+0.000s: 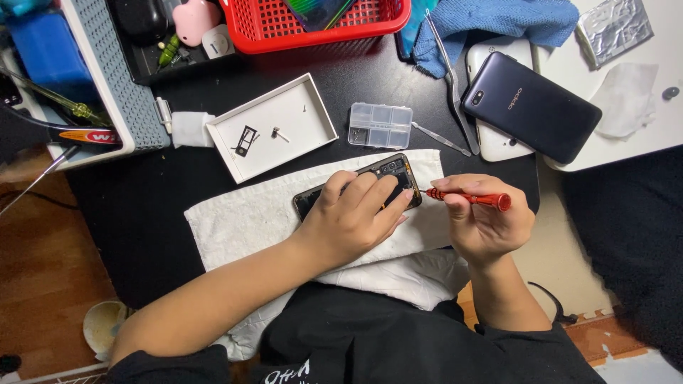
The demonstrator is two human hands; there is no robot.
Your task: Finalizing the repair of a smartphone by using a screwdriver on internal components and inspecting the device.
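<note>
The left hand [356, 213] lies flat, fingers spread, on an opened black phone [390, 173], pressing it down onto a white cloth [242, 220] spread across the dark tabletop [149, 206]. The right hand [484, 224] pinches a red screwdriver [466, 198] between thumb and fingers, its tip pointing left and touching the phone's right edge, just beside the left fingertips [407, 193].

Behind the cloth sits a shallow white tray [313, 107] with a small black card frame [245, 139] and a tiny part in it. A clear compartment box [380, 126] stands just to its right, with metal tweezers [448, 85] near it. Farther right, a dark blue phone back [530, 107] rests on a white phone, beside a blue cloth [498, 21]. A red basket [313, 25] stands at the top edge.
</note>
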